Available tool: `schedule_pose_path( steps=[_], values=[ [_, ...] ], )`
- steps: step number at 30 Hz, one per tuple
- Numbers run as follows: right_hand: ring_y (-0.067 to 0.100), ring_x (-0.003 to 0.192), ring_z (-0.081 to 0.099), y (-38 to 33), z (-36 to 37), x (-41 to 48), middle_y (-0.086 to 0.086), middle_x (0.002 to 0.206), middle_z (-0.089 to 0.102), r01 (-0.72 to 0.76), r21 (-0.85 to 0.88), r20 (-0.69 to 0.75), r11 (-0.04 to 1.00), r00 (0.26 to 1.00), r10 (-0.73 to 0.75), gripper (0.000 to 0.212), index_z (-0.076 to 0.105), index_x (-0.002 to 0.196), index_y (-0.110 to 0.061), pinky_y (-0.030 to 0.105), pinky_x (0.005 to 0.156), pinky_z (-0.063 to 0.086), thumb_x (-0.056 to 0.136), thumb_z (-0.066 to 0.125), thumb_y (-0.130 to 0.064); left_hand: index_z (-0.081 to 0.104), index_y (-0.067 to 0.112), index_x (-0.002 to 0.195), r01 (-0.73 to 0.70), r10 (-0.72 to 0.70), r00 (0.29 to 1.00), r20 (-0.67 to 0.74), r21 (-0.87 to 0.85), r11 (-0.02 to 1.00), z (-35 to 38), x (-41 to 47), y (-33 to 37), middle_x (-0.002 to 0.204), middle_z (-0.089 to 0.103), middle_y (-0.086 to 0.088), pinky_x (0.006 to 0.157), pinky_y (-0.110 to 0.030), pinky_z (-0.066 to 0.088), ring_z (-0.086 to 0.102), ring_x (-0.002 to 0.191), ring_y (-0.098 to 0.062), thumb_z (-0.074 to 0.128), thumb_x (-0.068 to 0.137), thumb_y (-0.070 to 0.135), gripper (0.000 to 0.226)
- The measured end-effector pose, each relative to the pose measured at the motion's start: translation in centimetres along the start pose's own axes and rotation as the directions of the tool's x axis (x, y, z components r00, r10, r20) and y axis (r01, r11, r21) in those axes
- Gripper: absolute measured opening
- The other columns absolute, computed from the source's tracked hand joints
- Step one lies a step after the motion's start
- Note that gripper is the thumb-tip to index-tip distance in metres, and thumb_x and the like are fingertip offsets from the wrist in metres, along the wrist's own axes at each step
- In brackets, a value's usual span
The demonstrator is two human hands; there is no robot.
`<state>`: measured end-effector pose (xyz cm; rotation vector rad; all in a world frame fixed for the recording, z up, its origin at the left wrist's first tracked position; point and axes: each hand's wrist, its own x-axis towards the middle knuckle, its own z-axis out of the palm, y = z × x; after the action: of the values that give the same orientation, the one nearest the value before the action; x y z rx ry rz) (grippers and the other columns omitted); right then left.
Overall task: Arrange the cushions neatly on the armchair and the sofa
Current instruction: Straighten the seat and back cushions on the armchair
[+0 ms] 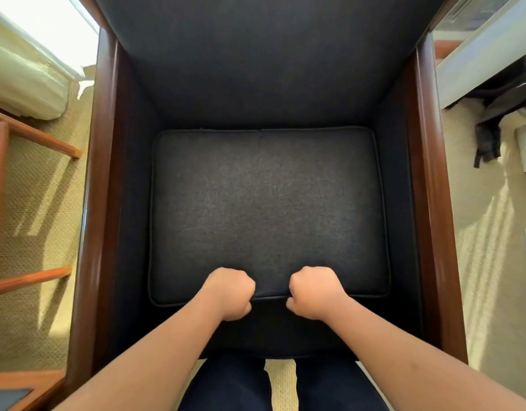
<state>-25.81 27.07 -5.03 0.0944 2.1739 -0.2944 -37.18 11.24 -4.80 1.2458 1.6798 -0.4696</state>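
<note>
Both fists clamp the near edge of the dark seat cushion [267,212], low in the frame: left hand [230,292] and right hand [313,292] side by side. The cushion lies flat inside the armchair [103,173], filling the centre.

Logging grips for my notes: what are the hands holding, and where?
The left hand and right hand both grip the seat cushion by its front edge.

A dark grey seat cushion [267,209] with piped edges lies flat and square in the armchair [267,69], between its glossy dark-wood arms, back edge against the backrest.
</note>
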Motion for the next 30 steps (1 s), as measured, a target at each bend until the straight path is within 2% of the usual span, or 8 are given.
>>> schedule_pose_path(
  steps=[5, 9, 15, 19, 21, 25, 28, 30],
  values=[
    [0.02, 0.065, 0.054, 0.9, -1.6, 1.9, -0.004, 0.067, 0.052, 0.04, -0.008, 0.046, 0.999, 0.998, -0.039, 0.037, 0.049, 0.063, -0.022, 0.032, 0.061, 0.048, 0.09, 0.059, -0.046, 0.049, 0.022, 0.063, -0.051, 0.052, 0.998, 0.022, -0.021, 0.998, -1.5, 1.7, -1.8, 0.065, 0.05, 0.005, 0.066, -0.037, 0.055, 0.053, 0.061, -0.019, 0.06, 0.09, 0.039, 0.034],
    [0.018, 0.065, 0.057, 1.3, -2.8, 2.5, -0.004, 0.067, 0.059, 0.071, -0.012, 0.087, 0.997, 0.994, -0.069, 0.037, 0.061, 0.067, -0.02, 0.031, 0.06, 0.05, 0.09, 0.058, -0.049, 0.048, 0.022, 0.062, -0.068, 0.068, 0.998, 0.016, -0.03, 0.997, -2.1, 1.8, -2.4, 0.067, 0.054, 0.003, 0.064, -0.036, 0.054, 0.057, 0.064, -0.021, 0.06, 0.09, 0.04, 0.035],
    [0.02, 0.068, 0.063, 1.2, -2.9, 1.9, -0.005, 0.06, 0.058, 0.034, 0.007, 0.086, 0.999, 0.996, -0.034, 0.039, 0.059, 0.06, -0.019, 0.03, 0.061, 0.052, 0.089, 0.057, -0.044, 0.048, 0.02, 0.063, -0.074, 0.074, 0.997, -0.02, -0.026, 0.997, -1.3, 1.6, -2.1, 0.07, 0.057, 0.001, 0.061, -0.036, 0.05, 0.058, 0.067, -0.024, 0.057, 0.09, 0.036, 0.033],
    [0.023, 0.073, 0.059, 0.5, -3.3, 0.7, -0.004, 0.069, 0.052, 0.004, 0.022, 0.097, 1.0, 0.995, -0.006, 0.029, 0.063, 0.077, -0.018, 0.032, 0.063, 0.049, 0.093, 0.057, -0.042, 0.047, 0.017, 0.061, -0.11, 0.109, 0.994, -0.023, -0.054, 0.992, -1.4, 0.4, -2.2, 0.066, 0.053, -0.001, 0.06, -0.036, 0.046, 0.053, 0.062, -0.023, 0.053, 0.092, 0.029, 0.034],
    [0.024, 0.073, 0.055, 0.0, -4.0, -0.4, -0.004, 0.07, 0.047, -0.014, 0.014, 0.072, 1.0, 0.997, 0.013, 0.024, 0.063, 0.084, -0.019, 0.033, 0.065, 0.048, 0.095, 0.056, -0.039, 0.045, 0.018, 0.06, -0.119, 0.117, 0.993, -0.036, -0.085, 0.989, -2.0, -0.9, -2.5, 0.065, 0.051, -0.001, 0.058, -0.034, 0.041, 0.049, 0.059, -0.02, 0.052, 0.094, 0.029, 0.037],
    [0.023, 0.069, 0.049, -0.7, -7.7, -3.5, -0.005, 0.067, 0.042, -0.06, 0.023, -0.058, 0.998, 0.996, 0.061, 0.028, 0.055, 0.077, -0.022, 0.032, 0.064, 0.039, 0.092, 0.058, -0.045, 0.043, 0.02, 0.059, -0.133, 0.121, 0.986, -0.11, -0.104, 0.986, -5.4, -4.4, -3.1, 0.064, 0.05, 0.001, 0.058, -0.033, 0.04, 0.047, 0.058, -0.018, 0.051, 0.094, 0.033, 0.038],
    [0.022, 0.075, 0.055, -0.5, -11.9, -6.1, -0.008, 0.066, 0.046, -0.097, 0.049, -0.127, 0.994, 0.987, 0.102, 0.033, 0.061, 0.08, -0.022, 0.035, 0.081, 0.045, 0.088, 0.061, -0.054, 0.046, 0.018, 0.062, -0.118, 0.103, 0.974, -0.202, -0.066, 0.991, -8.8, -7.6, -3.1, 0.068, 0.055, -0.001, 0.057, -0.032, 0.039, 0.051, 0.061, -0.02, 0.049, 0.094, 0.036, 0.037],
    [0.021, 0.083, 0.058, -0.1, -15.0, -8.1, -0.009, 0.068, 0.048, -0.132, 0.071, -0.188, 0.989, 0.972, 0.143, 0.039, 0.061, 0.079, -0.021, 0.036, 0.087, 0.042, 0.085, 0.064, -0.06, 0.047, 0.017, 0.063, -0.098, 0.083, 0.948, -0.309, -0.035, 0.995, -11.4, -9.9, -3.2, 0.068, 0.054, 0.002, 0.059, -0.032, 0.039, 0.054, 0.066, -0.02, 0.047, 0.094, 0.038, 0.038]
  ],
)
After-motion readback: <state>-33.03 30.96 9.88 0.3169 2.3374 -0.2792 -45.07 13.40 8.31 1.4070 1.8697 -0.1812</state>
